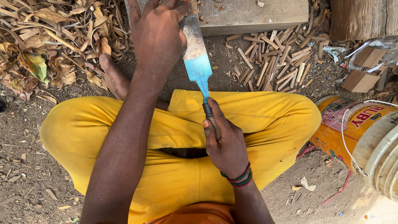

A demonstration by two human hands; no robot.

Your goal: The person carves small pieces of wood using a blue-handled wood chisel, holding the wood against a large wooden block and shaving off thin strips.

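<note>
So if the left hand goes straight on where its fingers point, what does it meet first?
Probably the wooden block: the left hand, resting against the broad blade, already points its fingers over the block's near edge, though depth is unclear.

Left hand (157,35) outstretched, palm down; right hand (226,143) clenched, fingers (213,120) curled tight

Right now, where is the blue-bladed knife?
In the head view, the blue-bladed knife is centre frame above the yellow trousers: right hand grips its handle, left hand rests beside the blade's tip.

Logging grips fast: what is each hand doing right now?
Left hand: open, fingers spread, resting on the knife blade.
Right hand: closed around the knife handle.
</note>
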